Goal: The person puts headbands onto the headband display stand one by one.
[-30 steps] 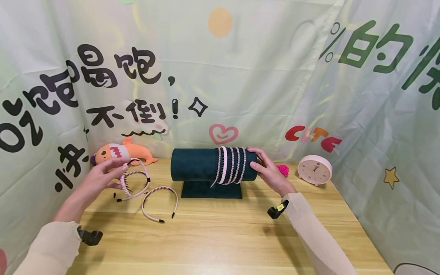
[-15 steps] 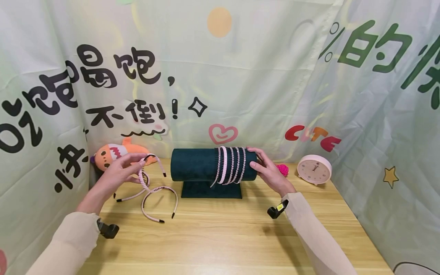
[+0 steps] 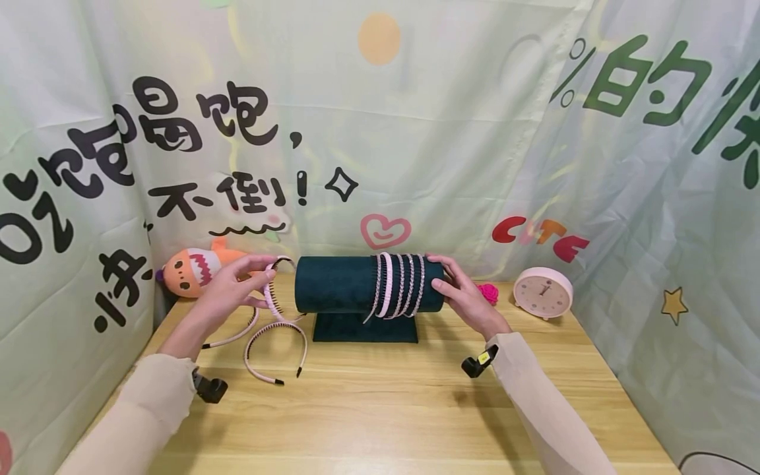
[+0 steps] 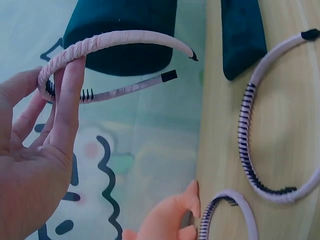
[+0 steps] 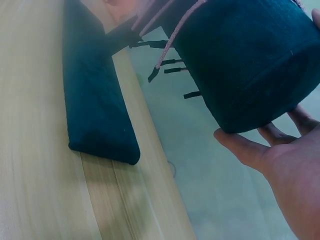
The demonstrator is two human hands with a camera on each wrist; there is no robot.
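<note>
My left hand (image 3: 228,290) pinches a pink headband (image 4: 115,39) between thumb and fingers. Its dark inner teeth show, and its two black-tipped ends point toward the near left end of a dark green velvet display stand (image 3: 335,284). Several thin headbands and a thicker pink headband (image 3: 388,284) sit around the right half of the stand's roll. My right hand (image 3: 472,307) holds the roll's right end, thumb in front and fingers behind. On the table lie a pink headband (image 4: 245,135) in front of the stand and another headband (image 3: 228,340), partly hidden by my left hand.
An orange plush shark (image 3: 190,270) lies at the back left. Behind my right hand is a bright pink flower-like item (image 3: 489,294), left of a round pink clock (image 3: 543,292). Printed cloth (image 3: 451,132) hangs around the wooden table (image 3: 380,409).
My left hand has moved right, lifting the headband away from the others and up to the stand's left end. My right hand has stayed put.
</note>
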